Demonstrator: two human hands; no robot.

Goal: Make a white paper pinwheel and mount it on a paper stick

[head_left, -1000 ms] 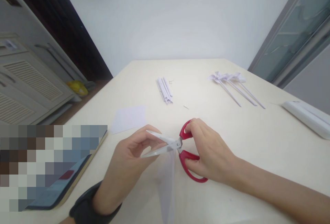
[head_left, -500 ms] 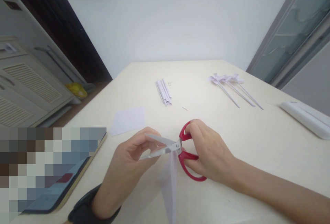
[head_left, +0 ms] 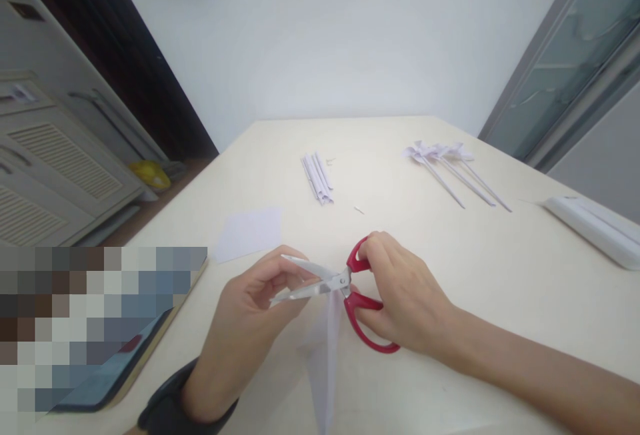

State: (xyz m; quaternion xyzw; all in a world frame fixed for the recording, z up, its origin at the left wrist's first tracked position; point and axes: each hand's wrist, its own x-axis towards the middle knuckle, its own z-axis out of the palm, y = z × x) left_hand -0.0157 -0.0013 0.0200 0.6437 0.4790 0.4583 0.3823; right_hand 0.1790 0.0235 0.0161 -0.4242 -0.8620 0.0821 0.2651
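Note:
My right hand grips the red handles of a pair of scissors, whose blades are parted and point left. A folded sheet of white paper hangs edge-on below the pivot, its upper end between or behind the blades. My left hand is closed on the upper part of that paper, with its fingertips partly hidden behind the blades. A dark band circles the left wrist. Just beyond the left hand, a flat square of white paper lies on the table.
Several rolled paper tubes lie mid-table, near small paper scraps. Three paper pinwheels on sticks rest at the back right. A long white object is at the right edge. A tablet-like device, partly pixelated, stands at left.
The hanging paper has swung slightly left at its lower end. The scissors have shifted a touch left, and their blades are a little closer together. Both hands are otherwise nearly still.

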